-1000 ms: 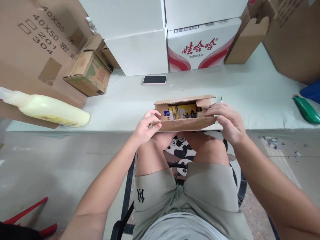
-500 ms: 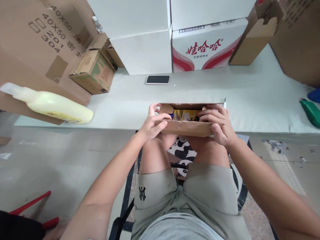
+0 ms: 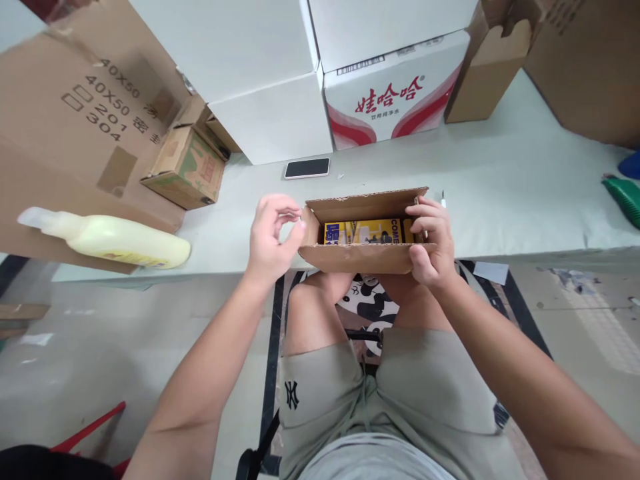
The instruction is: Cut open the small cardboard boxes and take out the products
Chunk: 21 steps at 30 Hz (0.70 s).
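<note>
A small brown cardboard box [image 3: 364,257] sits at the near edge of the pale table [image 3: 500,193], above my knees. Its top flaps stand open, and a yellow packet with blue print [image 3: 367,231] lies inside. My right hand [image 3: 431,240] grips the box's right end, fingers curled over the rim and thumb on the front wall. My left hand [image 3: 273,235] hovers just left of the box, off the cardboard, with fingers loosely curled and thumb near the left flap. It holds nothing that I can see.
A phone [image 3: 307,168] lies face down behind the box. A pale yellow bottle [image 3: 115,240] lies on its side at the left. White cartons [image 3: 280,113], a red-printed carton [image 3: 395,100] and brown boxes [image 3: 187,163] line the back. A green tool [image 3: 625,197] rests at right.
The flaps, pressed nearly closed half a second ago, have sprung open. My left hand came off the box and drew back to the left. My right hand stays on the right end.
</note>
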Each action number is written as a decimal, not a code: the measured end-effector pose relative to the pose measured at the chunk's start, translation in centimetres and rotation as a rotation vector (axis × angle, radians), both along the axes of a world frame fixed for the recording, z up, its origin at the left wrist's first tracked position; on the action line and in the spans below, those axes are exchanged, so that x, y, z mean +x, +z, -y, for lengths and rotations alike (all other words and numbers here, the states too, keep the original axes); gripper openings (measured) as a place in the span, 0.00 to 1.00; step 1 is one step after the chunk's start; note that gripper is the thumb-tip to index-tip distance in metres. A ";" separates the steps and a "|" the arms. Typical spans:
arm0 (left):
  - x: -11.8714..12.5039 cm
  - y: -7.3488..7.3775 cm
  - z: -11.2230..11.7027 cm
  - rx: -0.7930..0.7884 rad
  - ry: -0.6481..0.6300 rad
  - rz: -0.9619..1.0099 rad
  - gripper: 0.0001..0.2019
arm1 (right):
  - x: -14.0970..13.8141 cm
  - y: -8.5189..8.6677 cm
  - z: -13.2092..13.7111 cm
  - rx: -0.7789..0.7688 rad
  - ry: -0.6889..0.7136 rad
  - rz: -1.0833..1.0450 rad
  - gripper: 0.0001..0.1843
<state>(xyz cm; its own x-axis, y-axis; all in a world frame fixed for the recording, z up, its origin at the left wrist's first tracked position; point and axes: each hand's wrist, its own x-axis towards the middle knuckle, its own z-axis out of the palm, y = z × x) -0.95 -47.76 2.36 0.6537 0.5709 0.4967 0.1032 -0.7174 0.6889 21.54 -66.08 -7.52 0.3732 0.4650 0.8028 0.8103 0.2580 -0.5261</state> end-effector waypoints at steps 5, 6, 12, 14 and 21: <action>7.1 5.9 2.5 0.143 -0.531 -0.666 0.10 | -0.1 -0.3 0.1 -0.021 -0.050 -0.011 0.20; 8.7 6.1 2.6 0.180 -0.585 -0.794 0.11 | -0.1 -0.3 0.2 -0.021 -0.042 -0.010 0.19; 13.6 3.9 3.6 0.340 -0.697 -1.175 0.25 | -0.3 -0.4 0.4 0.003 0.012 -0.022 0.16; 13.7 3.3 4.0 0.348 -0.714 -1.150 0.24 | -0.4 -0.5 0.3 0.030 0.017 -0.021 0.15; 13.3 3.2 4.4 0.397 -0.738 -1.068 0.17 | -0.7 -0.4 -0.1 0.058 0.009 -0.040 0.16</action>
